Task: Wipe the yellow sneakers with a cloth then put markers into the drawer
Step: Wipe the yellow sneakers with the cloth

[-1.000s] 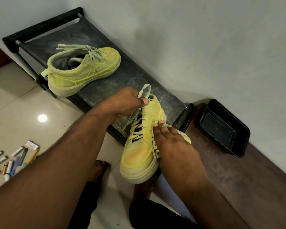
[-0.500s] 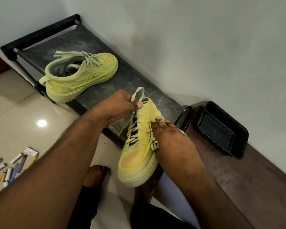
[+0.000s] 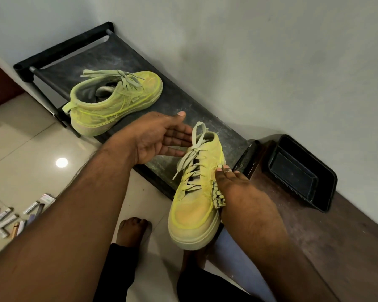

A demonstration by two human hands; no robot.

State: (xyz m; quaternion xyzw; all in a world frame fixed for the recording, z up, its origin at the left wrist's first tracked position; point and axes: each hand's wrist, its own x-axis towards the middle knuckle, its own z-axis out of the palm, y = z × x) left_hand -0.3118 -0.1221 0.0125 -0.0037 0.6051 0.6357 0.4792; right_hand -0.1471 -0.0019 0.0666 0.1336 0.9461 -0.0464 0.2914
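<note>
One yellow sneaker [image 3: 192, 212] is held up in front of me, toe toward me, laces tied. My right hand [image 3: 238, 188] grips its right side and pins a striped cloth [image 3: 218, 198] against it; the thumb is hidden. My left hand [image 3: 155, 136] is beside the shoe's collar, palm up, fingers straight, holding nothing. The second yellow sneaker [image 3: 118, 101] stands on the black shoe rack [image 3: 179, 103] at the back left. Several markers [image 3: 11, 219] lie on the tiled floor at the lower left.
A black tray-like box [image 3: 301, 171] sits on a dark wooden surface [image 3: 325, 247] to the right, against the grey wall. My bare foot [image 3: 133, 232] is on the tiles below the held shoe. A ceiling light reflects on the floor.
My left hand has let go of the shoelace and opened, palm up. The right hand stays on the sneaker with the cloth.
</note>
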